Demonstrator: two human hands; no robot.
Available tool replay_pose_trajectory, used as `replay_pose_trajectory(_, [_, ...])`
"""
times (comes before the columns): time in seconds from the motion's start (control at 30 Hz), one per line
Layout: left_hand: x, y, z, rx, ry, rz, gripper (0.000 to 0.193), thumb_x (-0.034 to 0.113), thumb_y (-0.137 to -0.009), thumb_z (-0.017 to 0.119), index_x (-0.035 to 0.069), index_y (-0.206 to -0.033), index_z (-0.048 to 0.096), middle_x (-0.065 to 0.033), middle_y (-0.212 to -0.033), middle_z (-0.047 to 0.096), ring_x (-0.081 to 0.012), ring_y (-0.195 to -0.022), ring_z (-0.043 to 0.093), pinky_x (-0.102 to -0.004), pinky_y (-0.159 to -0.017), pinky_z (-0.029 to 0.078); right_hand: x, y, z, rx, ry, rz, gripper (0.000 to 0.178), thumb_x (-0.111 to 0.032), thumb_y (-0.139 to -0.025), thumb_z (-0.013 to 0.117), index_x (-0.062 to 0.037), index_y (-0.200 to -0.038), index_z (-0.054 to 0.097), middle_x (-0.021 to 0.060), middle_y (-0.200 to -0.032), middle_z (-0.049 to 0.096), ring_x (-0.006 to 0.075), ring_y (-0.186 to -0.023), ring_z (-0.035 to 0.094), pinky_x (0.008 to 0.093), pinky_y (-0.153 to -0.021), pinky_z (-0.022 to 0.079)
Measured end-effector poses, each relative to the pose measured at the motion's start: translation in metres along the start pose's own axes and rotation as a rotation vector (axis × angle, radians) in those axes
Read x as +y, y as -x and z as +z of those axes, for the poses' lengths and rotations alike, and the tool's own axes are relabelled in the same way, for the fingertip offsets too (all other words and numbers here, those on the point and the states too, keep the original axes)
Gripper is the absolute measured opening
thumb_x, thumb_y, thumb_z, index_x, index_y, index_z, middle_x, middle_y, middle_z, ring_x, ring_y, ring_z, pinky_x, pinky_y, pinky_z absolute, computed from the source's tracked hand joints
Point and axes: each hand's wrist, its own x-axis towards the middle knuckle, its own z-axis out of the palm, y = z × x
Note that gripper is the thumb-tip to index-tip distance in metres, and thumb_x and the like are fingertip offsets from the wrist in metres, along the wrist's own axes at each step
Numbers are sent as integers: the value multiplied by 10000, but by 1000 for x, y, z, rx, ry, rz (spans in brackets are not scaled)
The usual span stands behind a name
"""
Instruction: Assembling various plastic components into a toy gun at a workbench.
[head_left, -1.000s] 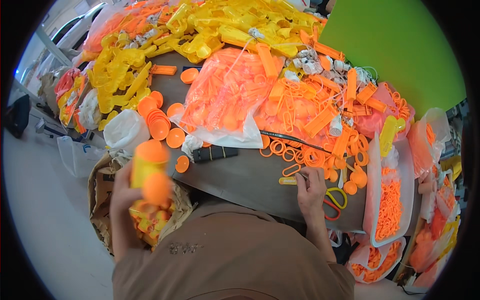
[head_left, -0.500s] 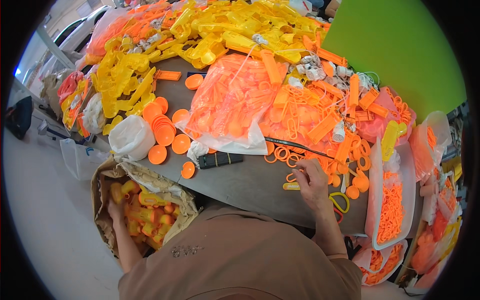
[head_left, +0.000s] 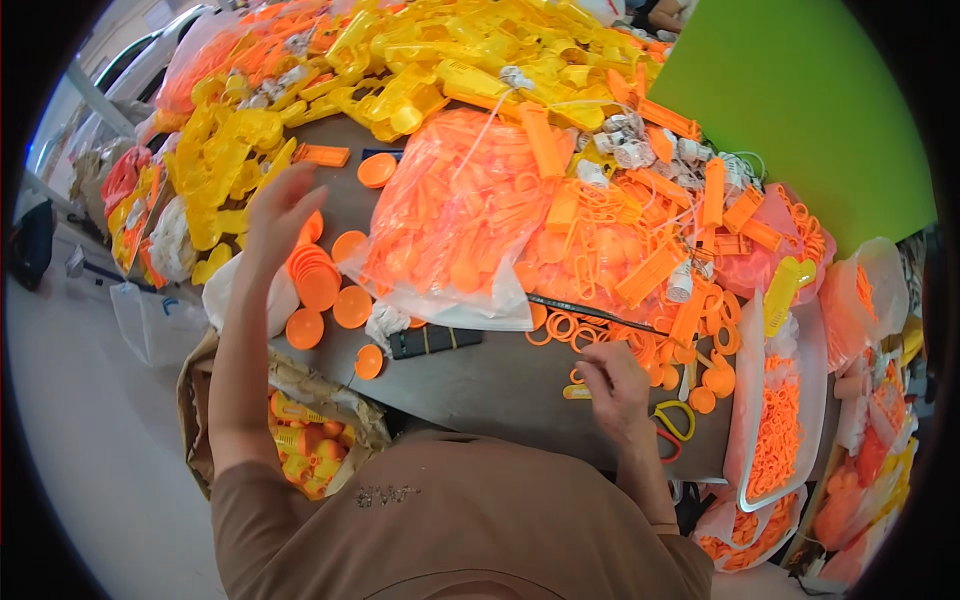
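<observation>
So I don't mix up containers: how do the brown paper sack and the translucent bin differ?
The paper sack is brown and crumpled, while the translucent bin has smooth walls. The sack holds chunky yellow-and-orange pieces; the bin holds much smaller orange parts. The sack is at the person's left, the bin at the right. Both are open-topped.

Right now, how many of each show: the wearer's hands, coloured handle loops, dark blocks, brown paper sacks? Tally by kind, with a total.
Left hand and right hand: 2
Yellow handle loop and red handle loop: 2
Dark block: 1
Brown paper sack: 1
Total: 6
</observation>
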Motion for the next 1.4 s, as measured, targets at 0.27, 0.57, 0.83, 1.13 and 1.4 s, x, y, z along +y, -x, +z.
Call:
replay_pose_trajectory(0.27, [-47,-163,129,43,412,-465,541,176,-794,649,31,-1282,466,-141,-881,626,-175,-653,601,-293,-542,468,-5,14,-8,42,-57,21,138,47,-763,644,-15,-874,590,76,-748,561,160,-616,539,260,-542,423])
replay_pose_trajectory(0.57, [-21,-169,147,57,669,-617,406,101,-771,643,37,-1150,510,-122,-813,609,-204,-602,584,-287,-533,473,-7,5,5,-46,-41,-59,150,21,-754,660,-13,-881,588,99,-769,569,219,-641,564,290,-560,450])
replay_pose_trajectory(0.83, [-73,-194,169,222,948,-842,190,24,-695,682,16,-855,581,-81,-617,534,-177,-460,497,-292,-391,389,-10,-80,-4,-116,261,-277,262,-158,-793,666,-23,-993,565,135,-880,566,307,-809,574,390,-665,475])
replay_pose_trajectory(1.13, [-8,-103,71,147,619,-687,112,111,-714,641,19,-777,643,-61,-622,552,-155,-453,501,-252,-389,376,25,-249,57,-113,614,-76,591,-377,-843,590,0,-1251,389,242,-1164,507,403,-1071,495,463,-875,426])
replay_pose_trajectory(1.4, [-2,21,9,188,-506,-93,188,173,-716,602,56,-846,672,-138,-727,650,-285,-723,633,-379,-659,492,62,-291,76,-45,577,54,375,-291,-855,533,7,-1073,471,198,-970,598,329,-915,604,436,-752,490])
